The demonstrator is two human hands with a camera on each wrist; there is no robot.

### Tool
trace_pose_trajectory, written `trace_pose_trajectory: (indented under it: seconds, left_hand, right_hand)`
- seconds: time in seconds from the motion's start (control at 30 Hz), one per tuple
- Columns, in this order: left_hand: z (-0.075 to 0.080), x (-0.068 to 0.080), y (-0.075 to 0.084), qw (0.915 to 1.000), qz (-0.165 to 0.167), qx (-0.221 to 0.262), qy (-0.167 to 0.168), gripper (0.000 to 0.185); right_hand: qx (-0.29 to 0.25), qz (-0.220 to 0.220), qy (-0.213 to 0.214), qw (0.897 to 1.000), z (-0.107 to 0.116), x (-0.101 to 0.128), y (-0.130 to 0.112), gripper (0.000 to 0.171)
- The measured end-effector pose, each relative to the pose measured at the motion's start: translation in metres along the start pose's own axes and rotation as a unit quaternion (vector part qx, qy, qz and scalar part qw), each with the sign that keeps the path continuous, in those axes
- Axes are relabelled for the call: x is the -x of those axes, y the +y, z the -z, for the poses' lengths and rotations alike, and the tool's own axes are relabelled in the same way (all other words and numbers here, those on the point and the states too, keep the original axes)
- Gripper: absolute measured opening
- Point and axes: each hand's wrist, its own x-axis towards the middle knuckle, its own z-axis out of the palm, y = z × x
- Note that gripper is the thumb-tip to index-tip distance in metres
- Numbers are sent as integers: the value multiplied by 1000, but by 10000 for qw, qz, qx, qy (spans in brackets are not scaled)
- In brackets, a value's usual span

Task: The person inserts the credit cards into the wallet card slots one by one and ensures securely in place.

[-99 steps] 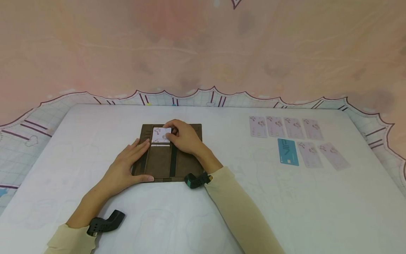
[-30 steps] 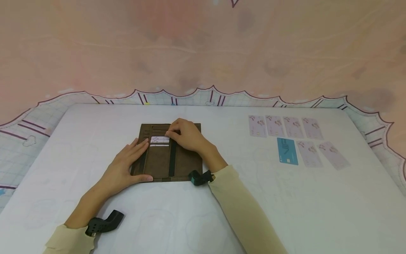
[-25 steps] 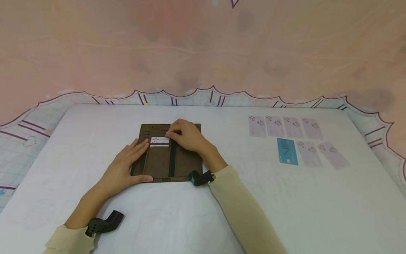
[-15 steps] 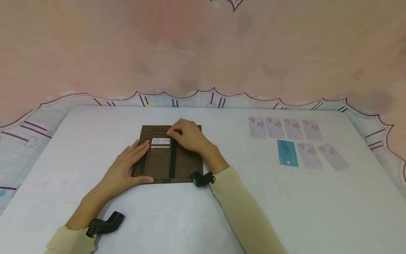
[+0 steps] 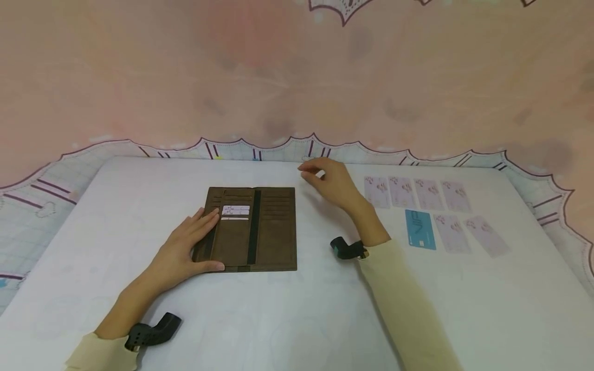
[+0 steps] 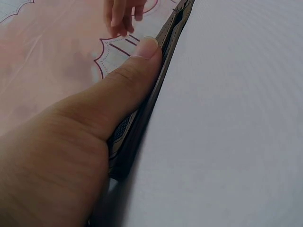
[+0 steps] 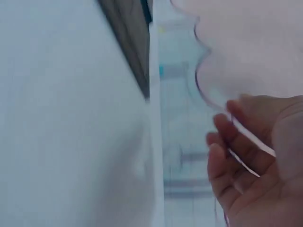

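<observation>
The head camera is looking forward and down over the whole table [image 5: 297, 319]. Both wrist cameras are skimming low and close across it, sharing the wallet [image 5: 274, 232] edge.

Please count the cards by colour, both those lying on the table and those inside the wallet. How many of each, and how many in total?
Pale pink cards on the table, right side: 6, first one at
Blue card: 1
Cards in the wallet slots: 2, the upper one pale pink and the lower one only an edge
Total: 9
</observation>
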Motion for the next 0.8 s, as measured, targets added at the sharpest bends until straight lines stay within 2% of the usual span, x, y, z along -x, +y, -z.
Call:
trace_pose_trajectory:
  seconds: [0.17,0.3,0.6,0.8]
  left_hand:
    - [-1,1,0,10000,63,7,-22,101]
    - [-1,1,0,9999,129,30,-80,101]
    - [0,0,-1,9998,158,-16,-135,102]
    - [2,-1,2,9997,158,13,-178,100]
  right_hand:
    - [-297,-433,583,9969,28,12,22,23]
    - [-221,-700,770,9943,47,23,38,26]
    - [-298,-1338,705,9881,73,46,66,34]
    - [18,-1674,559,9843,88,58,84,42]
